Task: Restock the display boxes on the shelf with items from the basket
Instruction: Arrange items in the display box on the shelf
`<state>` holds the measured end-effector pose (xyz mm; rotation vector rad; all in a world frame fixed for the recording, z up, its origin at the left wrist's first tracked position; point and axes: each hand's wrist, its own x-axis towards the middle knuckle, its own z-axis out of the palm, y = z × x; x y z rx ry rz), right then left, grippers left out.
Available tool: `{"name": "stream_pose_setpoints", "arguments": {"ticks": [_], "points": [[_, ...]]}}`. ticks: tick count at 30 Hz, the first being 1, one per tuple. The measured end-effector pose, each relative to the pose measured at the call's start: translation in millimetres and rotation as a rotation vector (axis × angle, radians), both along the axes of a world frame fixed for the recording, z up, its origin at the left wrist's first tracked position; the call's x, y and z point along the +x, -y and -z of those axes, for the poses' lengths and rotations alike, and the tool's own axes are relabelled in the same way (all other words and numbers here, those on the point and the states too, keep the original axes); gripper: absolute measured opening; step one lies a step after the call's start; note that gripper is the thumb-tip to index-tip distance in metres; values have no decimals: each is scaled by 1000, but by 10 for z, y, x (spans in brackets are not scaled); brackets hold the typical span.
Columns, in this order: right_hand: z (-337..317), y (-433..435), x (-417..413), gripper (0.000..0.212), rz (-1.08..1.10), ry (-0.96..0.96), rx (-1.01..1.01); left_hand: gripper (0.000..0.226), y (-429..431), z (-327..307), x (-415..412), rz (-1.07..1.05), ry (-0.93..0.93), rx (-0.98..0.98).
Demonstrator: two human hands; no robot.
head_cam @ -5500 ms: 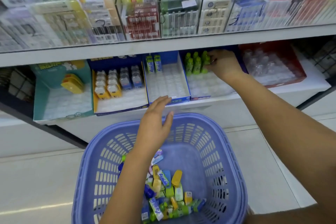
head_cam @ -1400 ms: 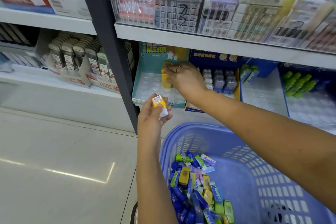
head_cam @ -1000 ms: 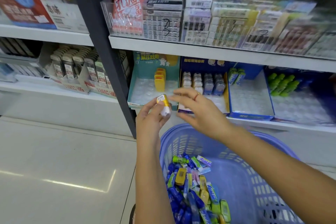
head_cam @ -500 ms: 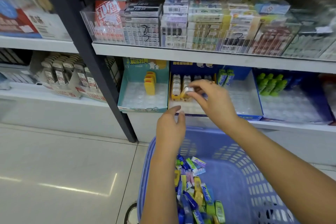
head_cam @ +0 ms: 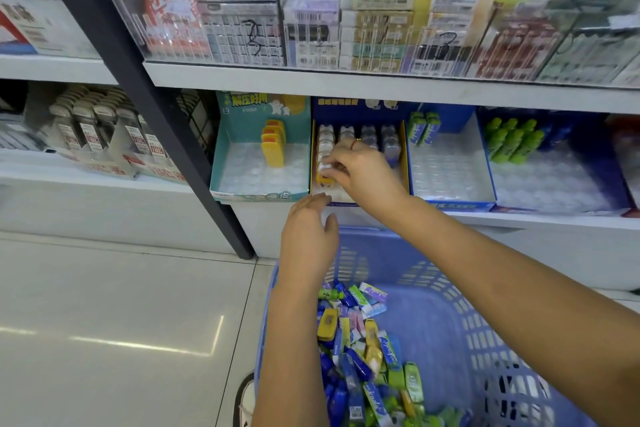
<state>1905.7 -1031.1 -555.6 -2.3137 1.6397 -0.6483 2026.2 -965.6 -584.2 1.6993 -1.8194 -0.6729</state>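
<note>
Mid-placement, by the look of it. Pinching a small yellow-white item (head_cam: 325, 174) w/ thumb and fingertips of R hand (head_cam: 360, 170), at the front of the leftmost row in the navy display box (head_cam: 360, 107) on the lower shelf (head_cam: 519, 220). Lined up w/ the matching pcs behind it, prob. to drop into the next free tray slot. Can't tell if already seated or just above the slot, w/ fingers in the way. Holding nothing w/ L hand (head_cam: 308, 239): fingers loose and relaxed, just below the shelf's front edge, over the far rim of the blue basket (head_cam: 485, 322). Prob. parked there for a quick next grab. Plenty of stock left: mixed items (head_cam: 363, 350) piled along the basket's left side, in blue, green and yellow. Just left of the navy box, teal display box (head_cam: 263, 107) w/ only a few yellow packs (head_cam: 273, 146) toward the back, front of tray bare. To the right, blue display box (head_cam: 450, 163) w/ two green-blue tubes at its back left corner, then green bottles (head_cam: 512, 144) in a further box. All boxes far from full, so task est. early-to-mid. Next, presumably: release once the item sits, then reach into the basket w/ L hand.
</note>
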Motion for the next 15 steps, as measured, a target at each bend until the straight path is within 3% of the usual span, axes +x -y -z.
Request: {"name": "stream_pose_setpoints", "arguments": {"ticks": [11, 15], "points": [[-95, 106, 109, 27, -23, -274, 24, 32, -73, -38, 78, -4, -76, -41], [-191, -65, 32, 29, -26, -163, 30, 17, -168, -125, 42, -30, -141, -92]]}}
